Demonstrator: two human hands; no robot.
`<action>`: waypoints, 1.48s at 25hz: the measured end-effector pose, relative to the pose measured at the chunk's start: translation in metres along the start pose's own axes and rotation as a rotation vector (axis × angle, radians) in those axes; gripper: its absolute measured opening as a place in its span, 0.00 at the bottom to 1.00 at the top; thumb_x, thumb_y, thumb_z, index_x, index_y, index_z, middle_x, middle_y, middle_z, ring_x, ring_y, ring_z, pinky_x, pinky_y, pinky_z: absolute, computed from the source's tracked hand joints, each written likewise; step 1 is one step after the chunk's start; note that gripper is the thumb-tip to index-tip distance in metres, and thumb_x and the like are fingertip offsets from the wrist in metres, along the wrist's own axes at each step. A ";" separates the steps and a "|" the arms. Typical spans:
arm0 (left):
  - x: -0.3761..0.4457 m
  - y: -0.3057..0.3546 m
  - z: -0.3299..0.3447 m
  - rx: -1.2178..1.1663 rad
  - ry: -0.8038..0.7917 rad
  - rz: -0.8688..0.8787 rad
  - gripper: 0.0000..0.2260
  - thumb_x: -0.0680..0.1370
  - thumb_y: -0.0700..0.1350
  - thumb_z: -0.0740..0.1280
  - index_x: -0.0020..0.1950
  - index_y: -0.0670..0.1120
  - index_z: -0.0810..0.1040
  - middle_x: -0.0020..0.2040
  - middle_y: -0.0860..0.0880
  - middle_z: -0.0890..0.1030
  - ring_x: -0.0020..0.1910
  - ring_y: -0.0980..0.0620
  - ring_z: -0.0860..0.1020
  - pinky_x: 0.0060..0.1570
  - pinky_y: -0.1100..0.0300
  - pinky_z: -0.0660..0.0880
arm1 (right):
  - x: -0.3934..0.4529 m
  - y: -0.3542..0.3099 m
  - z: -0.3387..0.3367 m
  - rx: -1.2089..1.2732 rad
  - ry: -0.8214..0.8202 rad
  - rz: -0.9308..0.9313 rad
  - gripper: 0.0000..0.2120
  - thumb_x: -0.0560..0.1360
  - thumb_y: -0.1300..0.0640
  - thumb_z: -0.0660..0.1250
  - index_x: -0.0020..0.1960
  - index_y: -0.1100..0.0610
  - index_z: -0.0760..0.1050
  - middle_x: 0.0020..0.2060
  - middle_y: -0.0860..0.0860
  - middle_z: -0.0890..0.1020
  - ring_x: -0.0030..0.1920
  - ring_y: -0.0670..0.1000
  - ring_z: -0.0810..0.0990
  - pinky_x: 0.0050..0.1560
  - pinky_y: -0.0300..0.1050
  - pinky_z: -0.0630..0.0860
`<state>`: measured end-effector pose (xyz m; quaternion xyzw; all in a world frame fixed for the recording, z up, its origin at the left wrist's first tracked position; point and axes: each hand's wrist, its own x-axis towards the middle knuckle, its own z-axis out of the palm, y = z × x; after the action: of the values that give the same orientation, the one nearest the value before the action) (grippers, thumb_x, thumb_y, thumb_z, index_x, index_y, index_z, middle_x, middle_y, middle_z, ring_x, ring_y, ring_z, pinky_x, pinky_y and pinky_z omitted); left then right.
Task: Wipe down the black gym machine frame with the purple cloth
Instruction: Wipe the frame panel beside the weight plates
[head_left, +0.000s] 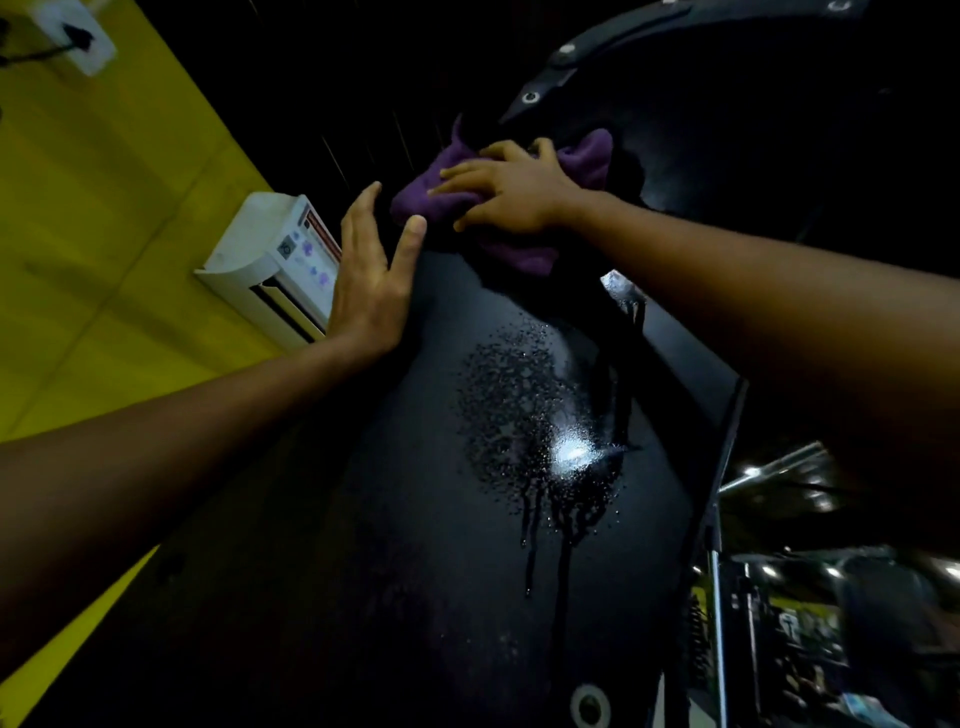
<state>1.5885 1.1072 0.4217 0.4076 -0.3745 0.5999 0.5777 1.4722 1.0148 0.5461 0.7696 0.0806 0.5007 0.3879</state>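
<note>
The purple cloth (524, 208) looks soft, light and limp — it should bunch and slide easily over the slick, wet-looking black frame (415, 493), so it is best held under a flat palm with the fingers spread across its middle rather than pinched at an edge. The right hand (511, 189) lies just so, fingers fairly straight and fanned, pressing the cloth against the frame; the cloth shows on both sides of it and below its palm. The left hand (371, 270) is open, fingers straight and apart, holding nothing — its thumb is just beside the cloth's near corner; a patch of spray droplets (535, 431) glistens well below both hands, seemingly not yet wiped.
</note>
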 end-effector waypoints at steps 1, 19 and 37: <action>-0.001 0.001 0.000 -0.002 0.004 -0.005 0.32 0.77 0.58 0.52 0.76 0.42 0.56 0.75 0.44 0.60 0.73 0.51 0.60 0.65 0.69 0.55 | -0.002 0.004 0.000 0.010 0.022 0.002 0.22 0.77 0.43 0.60 0.71 0.39 0.64 0.73 0.38 0.62 0.74 0.50 0.55 0.70 0.59 0.48; -0.002 -0.004 -0.003 0.035 0.028 0.065 0.37 0.73 0.66 0.50 0.73 0.42 0.62 0.71 0.44 0.66 0.69 0.51 0.65 0.70 0.49 0.62 | -0.041 0.043 -0.010 0.095 0.058 0.131 0.22 0.75 0.49 0.57 0.69 0.38 0.67 0.72 0.38 0.63 0.74 0.52 0.56 0.68 0.59 0.49; 0.003 0.001 -0.003 0.363 -0.164 0.165 0.26 0.81 0.55 0.44 0.54 0.38 0.74 0.49 0.41 0.72 0.50 0.44 0.71 0.50 0.55 0.64 | -0.063 0.044 -0.002 -0.017 0.067 0.242 0.24 0.77 0.37 0.56 0.72 0.37 0.60 0.75 0.41 0.58 0.76 0.55 0.51 0.69 0.67 0.45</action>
<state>1.5874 1.1109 0.4229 0.5205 -0.3382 0.6675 0.4113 1.4277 0.9533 0.5318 0.7533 -0.0043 0.5699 0.3284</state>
